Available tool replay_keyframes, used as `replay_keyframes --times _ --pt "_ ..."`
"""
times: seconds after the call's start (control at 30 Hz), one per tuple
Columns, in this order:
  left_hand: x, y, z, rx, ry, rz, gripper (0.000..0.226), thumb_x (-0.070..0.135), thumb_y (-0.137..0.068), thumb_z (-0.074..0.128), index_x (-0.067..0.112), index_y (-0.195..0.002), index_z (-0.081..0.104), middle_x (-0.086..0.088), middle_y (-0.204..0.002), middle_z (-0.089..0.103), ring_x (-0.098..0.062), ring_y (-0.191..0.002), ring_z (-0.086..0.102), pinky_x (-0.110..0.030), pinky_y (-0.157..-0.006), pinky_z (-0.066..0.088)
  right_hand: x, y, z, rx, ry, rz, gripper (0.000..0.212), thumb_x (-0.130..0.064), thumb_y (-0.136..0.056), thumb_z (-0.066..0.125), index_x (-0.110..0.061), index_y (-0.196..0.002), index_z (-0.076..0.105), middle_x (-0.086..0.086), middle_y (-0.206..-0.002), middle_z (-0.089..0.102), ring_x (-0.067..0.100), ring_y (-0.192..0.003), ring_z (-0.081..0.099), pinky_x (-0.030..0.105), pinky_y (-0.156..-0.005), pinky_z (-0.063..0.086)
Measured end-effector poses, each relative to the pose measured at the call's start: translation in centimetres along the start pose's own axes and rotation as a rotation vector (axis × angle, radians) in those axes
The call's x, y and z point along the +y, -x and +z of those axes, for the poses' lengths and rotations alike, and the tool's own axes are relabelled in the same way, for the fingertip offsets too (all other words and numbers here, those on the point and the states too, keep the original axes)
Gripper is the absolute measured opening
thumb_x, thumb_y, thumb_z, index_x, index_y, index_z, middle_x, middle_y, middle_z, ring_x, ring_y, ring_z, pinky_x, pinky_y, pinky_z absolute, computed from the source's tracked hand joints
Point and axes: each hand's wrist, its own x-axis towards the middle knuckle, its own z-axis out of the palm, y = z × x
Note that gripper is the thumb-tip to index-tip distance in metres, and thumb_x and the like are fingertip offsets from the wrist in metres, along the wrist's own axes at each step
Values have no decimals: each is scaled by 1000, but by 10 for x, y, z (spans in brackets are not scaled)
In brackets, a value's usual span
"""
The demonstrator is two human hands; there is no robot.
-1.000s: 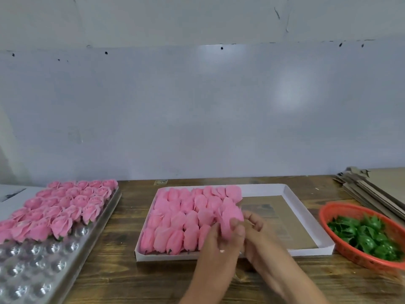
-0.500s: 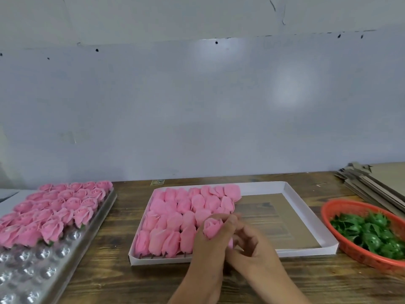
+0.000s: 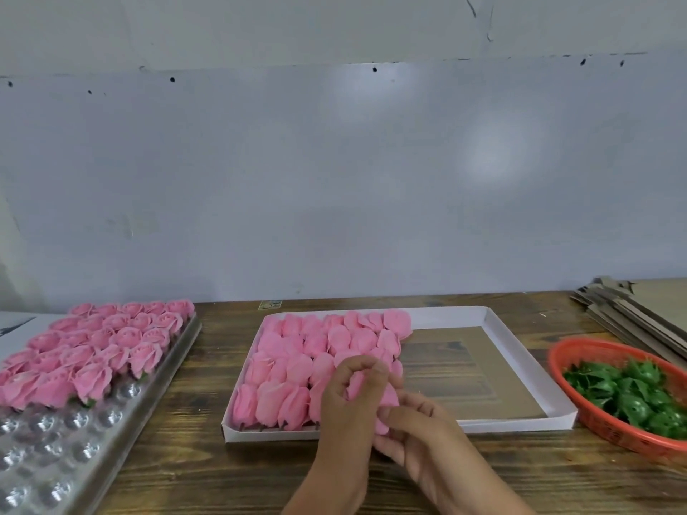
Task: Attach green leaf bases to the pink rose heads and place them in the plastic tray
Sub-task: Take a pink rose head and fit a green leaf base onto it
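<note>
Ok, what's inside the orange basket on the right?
The orange basket holds a loose pile of green leaf bases. Only the top layer shows; whatever lies deeper, and the basket floor, is covered by them, and the basket's right end runs out of view.

Evenly and softly lit from above and in front, with two pale glare patches on the grey wall (image 3: 371, 161), glints on the plastic tray (image 3: 74, 433), faint shadows on the desk (image 3: 223, 473), slight overall softness, and wide-angle bowing toward the edges.
</note>
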Motion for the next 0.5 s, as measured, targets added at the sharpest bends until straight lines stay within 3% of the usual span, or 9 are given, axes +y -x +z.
replay_keyframes --times 0.07,0.13,0.23,0.3,0.4,0.5 --pt "-2 0 -3 -10 -223 155 20 22 -93 66 38 -82 71 10 -91 75 -1 -93 68 -23 -79 52 -4 2 -1 -37 -27 20 51 -5 -73 67 21 -117 55 31 -111 66 37 -105 64 48 -103 48" --pt "-3 -1 -4 -4 -392 255 20 26 -94 65 43 -85 70 15 -88 73 -1 -87 68 -20 -73 54 -5 3 0 -39 -24 12 53 -8 -73 63 20 -117 56 28 -103 67 31 -95 64 43 -94 52" --pt "-5 -3 -10 74 -462 302 18 30 -93 60 38 -78 68 12 -77 70 -3 -75 66 -18 -64 52 -4 4 1 23 18 14 52 -7 -73 71 10 -120 58 27 -100 65 30 -85 63 37 -76 56" --pt "-6 -3 -13 99 -461 290 25 34 -94 53 32 -72 63 11 -67 63 -2 -63 58 -14 -59 47 -3 4 2 85 86 -13 52 -7 -71 79 2 -118 59 25 -96 63 27 -76 63 33 -63 58" --pt "-5 -4 -14 160 -355 203 37 31 -99 41 18 -68 57 7 -57 52 0 -53 47 -16 -52 43 -3 6 5 121 325 -144 49 -20 -67 78 -18 -114 65 8 -97 69 19 -77 67 29 -67 57" --pt "-5 -5 -12 232 -320 118 40 36 -100 35 13 -74 56 5 -63 55 1 -56 52 -23 -58 42 -5 10 7 129 515 -253 49 -28 -60 82 -36 -107 70 -2 -101 72 12 -77 67 17 -63 52"
